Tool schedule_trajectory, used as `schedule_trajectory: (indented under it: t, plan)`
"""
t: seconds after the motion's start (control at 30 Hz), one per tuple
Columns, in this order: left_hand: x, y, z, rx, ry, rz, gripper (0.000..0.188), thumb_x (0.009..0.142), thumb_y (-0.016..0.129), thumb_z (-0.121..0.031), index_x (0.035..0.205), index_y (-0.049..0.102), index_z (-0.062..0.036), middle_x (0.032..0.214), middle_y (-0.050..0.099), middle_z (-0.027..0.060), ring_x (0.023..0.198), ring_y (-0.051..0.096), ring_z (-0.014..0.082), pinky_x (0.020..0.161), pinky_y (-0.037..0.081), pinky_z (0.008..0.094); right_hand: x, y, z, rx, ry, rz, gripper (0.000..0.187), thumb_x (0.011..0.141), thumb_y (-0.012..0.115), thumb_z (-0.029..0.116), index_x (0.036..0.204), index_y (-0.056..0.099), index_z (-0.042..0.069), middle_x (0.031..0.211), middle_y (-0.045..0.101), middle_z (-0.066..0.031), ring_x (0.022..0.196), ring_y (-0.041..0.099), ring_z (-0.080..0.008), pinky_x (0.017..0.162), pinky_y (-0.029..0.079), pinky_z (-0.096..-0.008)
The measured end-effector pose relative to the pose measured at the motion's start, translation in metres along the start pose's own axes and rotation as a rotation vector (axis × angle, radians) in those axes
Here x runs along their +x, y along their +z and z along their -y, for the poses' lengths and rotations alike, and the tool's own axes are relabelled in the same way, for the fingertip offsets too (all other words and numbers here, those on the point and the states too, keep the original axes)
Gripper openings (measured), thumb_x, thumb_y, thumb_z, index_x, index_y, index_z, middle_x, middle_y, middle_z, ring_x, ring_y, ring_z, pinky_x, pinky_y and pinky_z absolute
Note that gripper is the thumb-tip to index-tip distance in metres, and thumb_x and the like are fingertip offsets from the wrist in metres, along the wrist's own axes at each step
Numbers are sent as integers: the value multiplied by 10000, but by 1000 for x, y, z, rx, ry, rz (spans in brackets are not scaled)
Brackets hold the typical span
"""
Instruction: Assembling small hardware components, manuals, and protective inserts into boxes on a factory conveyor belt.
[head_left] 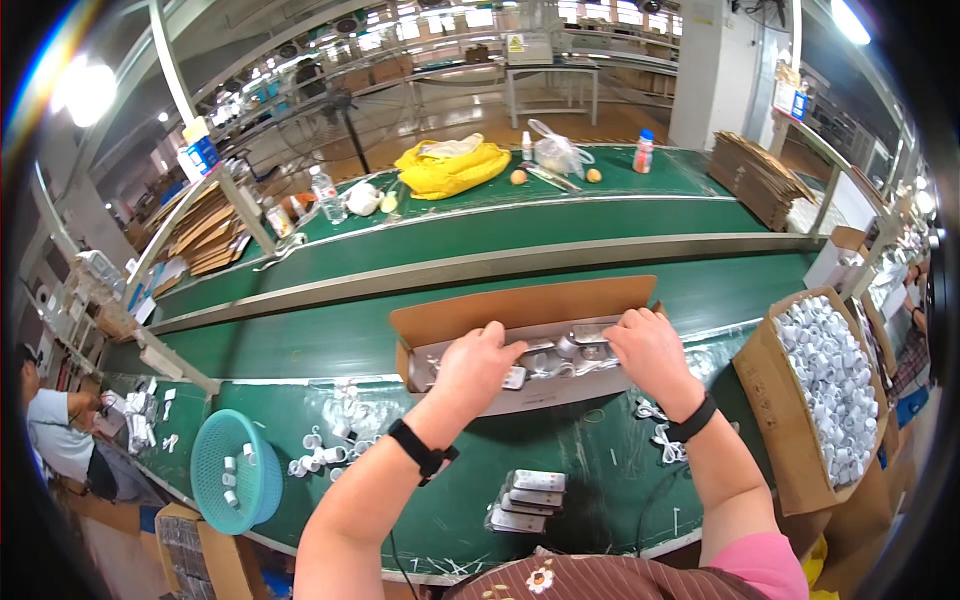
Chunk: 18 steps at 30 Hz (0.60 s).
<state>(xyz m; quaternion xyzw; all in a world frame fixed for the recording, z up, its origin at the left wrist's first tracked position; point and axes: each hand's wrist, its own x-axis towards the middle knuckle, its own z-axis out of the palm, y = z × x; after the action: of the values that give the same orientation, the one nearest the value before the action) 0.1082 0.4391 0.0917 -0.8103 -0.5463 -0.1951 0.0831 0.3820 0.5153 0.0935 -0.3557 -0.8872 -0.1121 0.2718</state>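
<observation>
A long open carton (545, 395), white outside with a raised brown flap (530, 305), stands in front of me on the green bench. Inside it lie several small white and grey items in clear bags (560, 360). My left hand (474, 368) reaches over its left part, fingers curled down among the items; what they hold is hidden. At the right end, my right hand (655, 352) is closed, its fingertips at a flat bagged piece (592, 333). Nearer me sits a small stack of flat white bagged packs (530, 497).
A turquoise basket (232, 475) with a few white cylinders stands left. Loose white rings (322, 455) lie beside it. White cables (668, 440) are right of the carton. A big cardboard box (785, 440) of white caps stands far right. A metal rail (480, 272) runs behind.
</observation>
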Motion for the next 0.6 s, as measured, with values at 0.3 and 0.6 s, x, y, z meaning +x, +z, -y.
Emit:
schedule_trajectory:
  t: [0.3,0.6]
  plan:
    - [-7,11,-7,-174,-79,-21,447,831,714,-239,1248,603,-124,943,607,116,888,643,326,766,538,450,-12,-7,47,432,22,2,175,748,734,116,915,713,68,812,637,-113,842,589,-335,759,463,-456]
    - [-34,16,8,-177,-5,-87,255,843,635,-111,1090,676,-62,958,658,94,956,591,299,870,491,419,12,20,99,258,17,65,218,764,747,251,898,735,79,775,667,-100,813,599,-316,733,455,-459]
